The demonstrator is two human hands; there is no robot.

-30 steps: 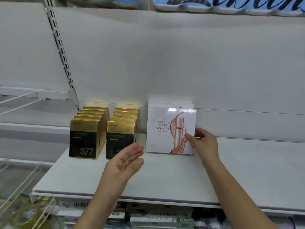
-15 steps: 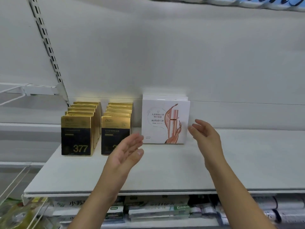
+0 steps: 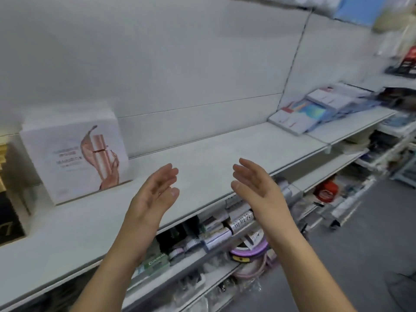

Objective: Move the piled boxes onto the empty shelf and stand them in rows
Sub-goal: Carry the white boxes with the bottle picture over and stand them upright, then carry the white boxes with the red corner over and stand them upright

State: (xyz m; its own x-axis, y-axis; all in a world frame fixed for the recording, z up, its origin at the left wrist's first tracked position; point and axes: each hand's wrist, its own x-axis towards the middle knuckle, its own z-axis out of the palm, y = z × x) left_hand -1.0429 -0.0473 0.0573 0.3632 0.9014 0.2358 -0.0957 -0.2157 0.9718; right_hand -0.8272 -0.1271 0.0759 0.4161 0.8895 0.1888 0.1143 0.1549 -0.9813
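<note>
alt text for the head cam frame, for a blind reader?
The left hand and right hand, both open and empty, palms facing each other, hover in front of a white shelf. A row of white boxes stands upright at its left; flat boxes lie piled farther right.

Black-and-gold boxes (image 3: 9, 199) sit cut off at the frame's left edge. Motion blur smears the lettering on the white box (image 3: 74, 158). Boxes piled on the far shelf (image 3: 315, 109) are too blurred to read.

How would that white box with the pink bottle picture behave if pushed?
The white box stands upright on the shelf, wide-faced, so it may tip forward easily. Its crisp flat face suggests stiff, probably light card.
</note>
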